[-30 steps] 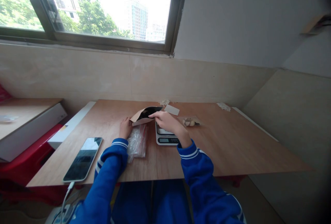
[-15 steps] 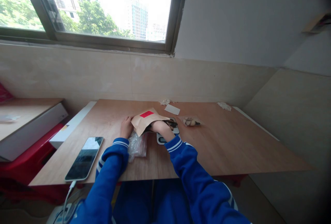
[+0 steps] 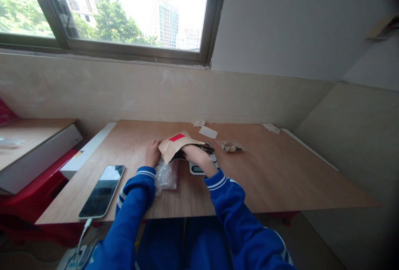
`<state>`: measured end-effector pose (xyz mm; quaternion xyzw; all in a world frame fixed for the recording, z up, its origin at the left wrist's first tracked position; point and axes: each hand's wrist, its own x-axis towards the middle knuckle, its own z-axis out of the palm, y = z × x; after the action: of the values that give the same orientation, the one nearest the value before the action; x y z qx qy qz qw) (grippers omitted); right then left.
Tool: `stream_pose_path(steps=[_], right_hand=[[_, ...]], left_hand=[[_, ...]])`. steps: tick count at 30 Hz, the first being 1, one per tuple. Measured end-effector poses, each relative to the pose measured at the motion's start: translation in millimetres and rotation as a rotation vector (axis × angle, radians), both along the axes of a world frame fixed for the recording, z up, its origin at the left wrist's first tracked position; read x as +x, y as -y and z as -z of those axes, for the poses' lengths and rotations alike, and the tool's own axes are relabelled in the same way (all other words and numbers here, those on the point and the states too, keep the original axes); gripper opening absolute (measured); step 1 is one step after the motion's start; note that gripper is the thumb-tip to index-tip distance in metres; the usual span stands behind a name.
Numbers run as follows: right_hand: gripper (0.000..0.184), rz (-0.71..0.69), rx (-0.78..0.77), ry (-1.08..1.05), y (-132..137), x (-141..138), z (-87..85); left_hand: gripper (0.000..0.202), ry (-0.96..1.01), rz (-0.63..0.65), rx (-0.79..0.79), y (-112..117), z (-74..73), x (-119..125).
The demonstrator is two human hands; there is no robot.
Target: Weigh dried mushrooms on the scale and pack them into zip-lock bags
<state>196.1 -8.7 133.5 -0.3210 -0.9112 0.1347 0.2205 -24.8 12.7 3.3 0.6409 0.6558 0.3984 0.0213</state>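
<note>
A brown paper bag (image 3: 172,147) with a red label lies on its side, its mouth facing right and toward me. My left hand (image 3: 152,153) grips the bag's closed left end. Inside the mouth is my right hand (image 3: 193,153), its fingers hidden by the paper. Just right of the bag, a small white digital scale (image 3: 196,170) carries some dark dried pieces (image 3: 207,148). A stack of clear plastic bags (image 3: 166,174) lies below the paper bag. To the right of the scale rests a clear bag of pale and dark pieces (image 3: 230,147).
A smartphone (image 3: 102,192) on a charging cable lies at the table's left. Behind the scale are a white card (image 3: 208,132) and a crumpled white scrap (image 3: 198,123), with another scrap (image 3: 271,128) at the back right. The wooden table (image 3: 280,178) meets the wall.
My right forearm has drawn back slightly to the right and toward me, showing more of the wrist. My left hand and the paper bag have stayed nearly still.
</note>
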Motion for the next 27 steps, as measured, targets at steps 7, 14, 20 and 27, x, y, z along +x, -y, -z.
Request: stream_pose_path(steps=[7, 14, 20, 27], right_hand=[[0.04, -0.159, -0.095, -0.165, 20, 27, -32.7], [0.03, -0.044, -0.27, -0.607, 24, 68, -31.4], [0.028, 0.187, -0.24, -0.672, 16, 103, 19.0], [0.035, 0.263, 0.003, -0.435, 1, 79, 72.0]], left_hand=[[0.039, -0.006, -0.031, -0.045, -1, -1.6, 1], [0.037, -0.048, -0.077, -0.078, -2, -0.4, 1], [0.035, -0.08, -0.106, -0.08, -8, 6.1, 0], [0.038, -0.042, -0.111, -0.066, -14, 12.8, -4]])
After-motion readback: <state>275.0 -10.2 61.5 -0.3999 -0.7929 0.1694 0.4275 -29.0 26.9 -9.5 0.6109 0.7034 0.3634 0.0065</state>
